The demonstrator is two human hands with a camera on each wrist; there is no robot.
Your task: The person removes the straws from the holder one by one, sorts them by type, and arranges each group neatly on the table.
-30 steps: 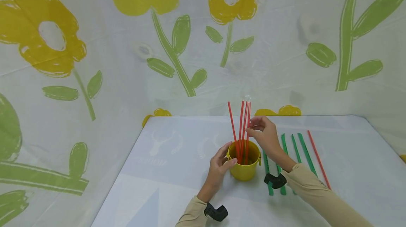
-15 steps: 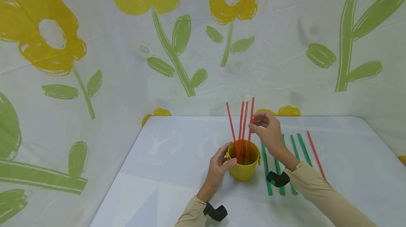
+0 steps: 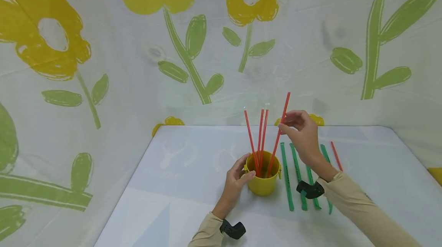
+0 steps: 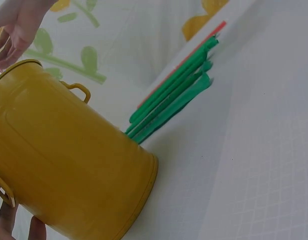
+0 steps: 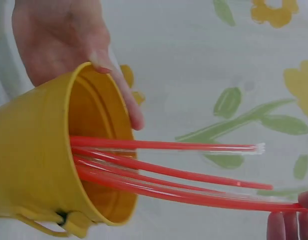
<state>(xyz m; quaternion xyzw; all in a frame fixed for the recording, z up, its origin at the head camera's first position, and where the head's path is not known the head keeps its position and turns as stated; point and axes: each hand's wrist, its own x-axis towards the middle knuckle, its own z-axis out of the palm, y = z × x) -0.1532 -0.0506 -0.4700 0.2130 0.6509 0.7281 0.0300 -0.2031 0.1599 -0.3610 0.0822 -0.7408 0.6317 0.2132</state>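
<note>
My left hand [image 3: 236,181] holds a small yellow bucket [image 3: 261,188] at its left side, thumb at the rim. Three red straws in clear wrappers, such as this leaning straw [image 3: 249,132], stand in the bucket and stick out above it. With thumb and fingertips, my right hand [image 3: 304,134] pinches a fourth red straw [image 3: 277,141] near its upper part; its lower end is still inside the bucket, tilted to the right. In the right wrist view the held straw [image 5: 193,198] bends slightly between the bucket's mouth and my fingertips [image 5: 276,227].
Several green wrapped strips [image 3: 287,178] lie side by side on the white table [image 3: 186,208], right of the bucket. Beyond them lies one more red straw [image 3: 336,156], partly hidden by my right forearm. A flower-printed curtain [image 3: 297,74] rises behind the table's far edge.
My right hand has moved right and slightly up, drawing the pinched straw's top away from the others and tilting it. The left hand stays on the bucket.
</note>
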